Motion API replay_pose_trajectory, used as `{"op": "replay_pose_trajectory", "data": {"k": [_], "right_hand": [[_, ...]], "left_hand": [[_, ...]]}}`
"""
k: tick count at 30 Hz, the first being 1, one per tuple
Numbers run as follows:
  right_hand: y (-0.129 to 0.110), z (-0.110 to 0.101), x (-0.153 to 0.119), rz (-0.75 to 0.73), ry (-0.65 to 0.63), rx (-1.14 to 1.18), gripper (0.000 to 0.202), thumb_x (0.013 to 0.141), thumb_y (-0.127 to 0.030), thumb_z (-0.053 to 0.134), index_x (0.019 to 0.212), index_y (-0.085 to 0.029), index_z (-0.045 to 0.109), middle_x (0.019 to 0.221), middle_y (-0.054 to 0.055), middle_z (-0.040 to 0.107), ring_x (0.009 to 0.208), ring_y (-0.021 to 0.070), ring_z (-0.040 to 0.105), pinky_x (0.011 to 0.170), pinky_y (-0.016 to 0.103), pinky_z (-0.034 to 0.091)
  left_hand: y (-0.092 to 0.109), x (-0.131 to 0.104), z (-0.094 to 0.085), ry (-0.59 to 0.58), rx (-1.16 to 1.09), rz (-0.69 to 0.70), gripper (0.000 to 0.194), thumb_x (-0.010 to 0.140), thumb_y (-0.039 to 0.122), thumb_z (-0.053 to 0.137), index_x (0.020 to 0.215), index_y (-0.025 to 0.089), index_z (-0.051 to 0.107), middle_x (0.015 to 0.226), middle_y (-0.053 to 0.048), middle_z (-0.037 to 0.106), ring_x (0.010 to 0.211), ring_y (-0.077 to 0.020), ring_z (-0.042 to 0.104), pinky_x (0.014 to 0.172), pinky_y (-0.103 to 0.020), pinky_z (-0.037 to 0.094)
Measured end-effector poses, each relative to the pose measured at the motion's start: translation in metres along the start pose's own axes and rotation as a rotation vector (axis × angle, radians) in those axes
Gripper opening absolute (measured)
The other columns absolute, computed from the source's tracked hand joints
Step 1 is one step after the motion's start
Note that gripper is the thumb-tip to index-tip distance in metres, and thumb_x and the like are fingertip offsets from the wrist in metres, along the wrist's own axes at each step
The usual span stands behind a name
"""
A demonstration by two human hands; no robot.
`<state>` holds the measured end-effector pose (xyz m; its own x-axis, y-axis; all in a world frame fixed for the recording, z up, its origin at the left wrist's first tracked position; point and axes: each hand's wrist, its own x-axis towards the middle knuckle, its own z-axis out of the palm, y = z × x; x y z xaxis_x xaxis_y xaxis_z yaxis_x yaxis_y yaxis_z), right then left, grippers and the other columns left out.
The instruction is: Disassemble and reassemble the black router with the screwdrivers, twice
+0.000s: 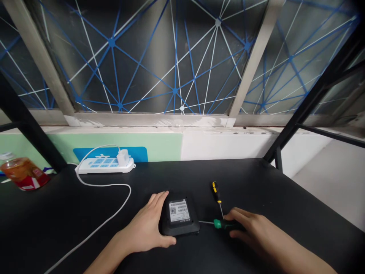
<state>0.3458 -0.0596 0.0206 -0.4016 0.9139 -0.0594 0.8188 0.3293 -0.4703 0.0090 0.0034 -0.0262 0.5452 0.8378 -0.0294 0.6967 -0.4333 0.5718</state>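
Observation:
A small black device with a white printed label lies on the black table, label side up. Around its left side is my left hand, thumb at the near edge and fingers at the far left corner. My right hand has its fingers wrapped round the dark handle of a green-and-black screwdriver, whose metal shaft points left to the device's right side. Just beyond it lies a yellow-and-black screwdriver, its shaft toward my right fingertips.
A white power strip with a plugged-in charger sits at the back left. Its white cable curves across the table's left part. A bottle stands at far left. Black frame bars rise on both sides.

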Motion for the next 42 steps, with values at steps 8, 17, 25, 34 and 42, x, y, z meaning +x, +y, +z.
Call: {"op": "replay_pose_trajectory", "data": {"k": [8, 17, 25, 34, 42], "right_hand": [[-0.004, -0.006, 0.01, -0.065, 0.006, -0.016, 0.021, 0.096, -0.025, 0.05, 0.109, -0.027, 0.066, 0.107, 0.004, 0.068, 0.091, 0.0192, 0.07, 0.081, 0.029, 0.054], [-0.013, -0.018, 0.016, -0.1, 0.014, -0.107, 0.018, 0.096, -0.025, 0.051, 0.103, -0.026, 0.068, 0.101, 0.004, 0.07, 0.086, 0.0194, 0.07, 0.078, 0.031, 0.057], [0.007, -0.004, 0.006, -0.051, 0.028, -0.033, 0.022, 0.095, -0.029, 0.052, 0.113, -0.029, 0.065, 0.109, 0.004, 0.071, 0.092, 0.0207, 0.072, 0.081, 0.032, 0.057], [0.07, -0.004, -0.025, 0.165, 0.249, -0.092, 0.023, 0.087, -0.041, 0.061, 0.101, -0.025, 0.07, 0.099, 0.008, 0.073, 0.085, 0.0246, 0.072, 0.075, 0.035, 0.059], [0.085, 0.01, -0.015, 0.446, 0.389, -0.261, 0.04, 0.087, -0.061, 0.052, 0.094, -0.023, 0.064, 0.092, 0.009, 0.072, 0.077, 0.0282, 0.071, 0.066, 0.039, 0.054]], "left_hand": [[0.0, 0.005, -0.002, -0.008, 0.01, 0.014, 0.113, 0.058, 0.039, 0.079, 0.153, 0.015, 0.023, 0.158, -0.017, 0.025, 0.146, -0.041, 0.018, 0.118, -0.055, 0.026], [-0.001, 0.007, -0.001, 0.007, 0.021, 0.042, 0.116, 0.053, 0.041, 0.082, 0.152, 0.016, 0.027, 0.155, -0.015, 0.03, 0.143, -0.0407, 0.024, 0.116, -0.054, 0.03], [-0.005, 0.007, -0.001, -0.004, -0.016, 0.031, 0.118, 0.054, 0.043, 0.084, 0.153, 0.019, 0.024, 0.157, -0.014, 0.027, 0.145, -0.0407, 0.02, 0.117, -0.054, 0.028], [-0.005, 0.002, 0.0, -0.018, -0.053, 0.019, 0.119, 0.058, 0.043, 0.084, 0.155, 0.021, 0.019, 0.16, -0.015, 0.021, 0.147, -0.0418, 0.014, 0.118, -0.058, 0.024], [-0.011, -0.001, 0.006, 0.001, -0.061, 0.038, 0.122, 0.063, 0.044, 0.082, 0.157, 0.024, 0.006, 0.162, -0.014, 0.018, 0.148, -0.0408, 0.012, 0.117, -0.058, 0.026]]}}
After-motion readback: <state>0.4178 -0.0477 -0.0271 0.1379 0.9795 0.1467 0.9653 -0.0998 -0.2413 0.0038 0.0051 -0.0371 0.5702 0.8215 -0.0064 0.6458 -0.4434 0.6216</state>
